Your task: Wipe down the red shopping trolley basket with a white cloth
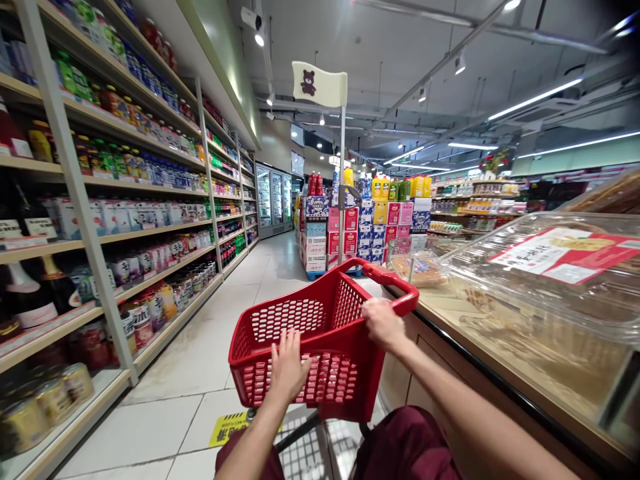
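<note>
A small red shopping cart (300,320) with perforated plastic sides stands sideways in front of me, between my knees and the aisle. My left hand (289,368) lies against its near side wall, fingers stretched out and apart. Further right, my right hand (384,325) is closed around the upper rim near the handle end; part of the grip is hidden. The cart's handle (395,277) curves just above that hand. From the cart rises a thin pole (343,160) bearing a cream flag (320,85) with a brown bear. No goods are visible inside the basket.
Drink shelves (150,227) line the left side. On the right, a wooden counter (480,340) runs close to the cart, holding clear plastic food boxes (550,260). Stacked drink cartons (350,230) stand ahead. A yellow floor sign (227,428) lies beneath the cart on the tiles.
</note>
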The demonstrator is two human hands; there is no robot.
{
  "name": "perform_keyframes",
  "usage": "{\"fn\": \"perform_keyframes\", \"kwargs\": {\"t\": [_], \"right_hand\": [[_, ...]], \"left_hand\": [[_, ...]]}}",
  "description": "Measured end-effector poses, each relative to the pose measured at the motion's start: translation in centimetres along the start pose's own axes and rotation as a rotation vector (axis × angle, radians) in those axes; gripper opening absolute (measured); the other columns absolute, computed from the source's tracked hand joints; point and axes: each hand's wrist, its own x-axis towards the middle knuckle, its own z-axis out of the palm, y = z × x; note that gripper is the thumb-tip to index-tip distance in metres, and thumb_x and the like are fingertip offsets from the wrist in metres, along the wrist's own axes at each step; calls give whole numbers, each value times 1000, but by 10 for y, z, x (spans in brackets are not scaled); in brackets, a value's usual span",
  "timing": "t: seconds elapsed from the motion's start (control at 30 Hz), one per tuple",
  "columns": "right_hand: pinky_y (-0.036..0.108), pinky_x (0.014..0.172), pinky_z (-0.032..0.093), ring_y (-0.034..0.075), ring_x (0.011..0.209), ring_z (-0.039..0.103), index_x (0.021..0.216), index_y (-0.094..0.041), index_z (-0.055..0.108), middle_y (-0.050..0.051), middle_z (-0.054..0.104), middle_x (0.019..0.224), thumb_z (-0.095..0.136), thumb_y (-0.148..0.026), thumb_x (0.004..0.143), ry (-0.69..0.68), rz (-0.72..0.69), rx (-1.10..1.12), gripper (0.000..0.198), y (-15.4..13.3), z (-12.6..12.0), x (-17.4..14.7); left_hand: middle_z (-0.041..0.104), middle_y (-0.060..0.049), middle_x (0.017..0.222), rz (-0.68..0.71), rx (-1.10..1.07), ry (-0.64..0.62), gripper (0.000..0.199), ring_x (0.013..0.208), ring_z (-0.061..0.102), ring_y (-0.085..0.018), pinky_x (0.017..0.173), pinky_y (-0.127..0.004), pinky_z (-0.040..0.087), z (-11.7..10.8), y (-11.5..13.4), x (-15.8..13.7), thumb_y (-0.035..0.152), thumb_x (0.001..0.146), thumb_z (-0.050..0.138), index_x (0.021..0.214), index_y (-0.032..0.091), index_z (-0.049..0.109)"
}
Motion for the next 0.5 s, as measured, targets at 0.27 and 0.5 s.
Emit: {"fn": "perform_keyframes", "kwargs": {"t": [0.27, 0.5], "right_hand": [[48, 100, 21, 24, 104, 51, 111, -16, 55, 10, 61, 109, 38, -17, 81, -37, 106, -27, 35, 38, -22, -4], [39, 104, 21, 21, 110, 47, 113, -22, 55, 5, 57, 118, 37, -14, 80, -83, -28, -2, 38, -16, -3, -5]], "left_hand": [[30, -8, 142, 108, 18, 16, 61, 133, 19, -25, 107, -47, 18, 11, 10, -1, 32, 76, 41, 133, 14, 31], [28, -9, 143, 123, 38, 23, 66, 133, 18, -25, 107, -46, 19, 13, 5, 0, 29, 73, 40, 135, 10, 26]]}}
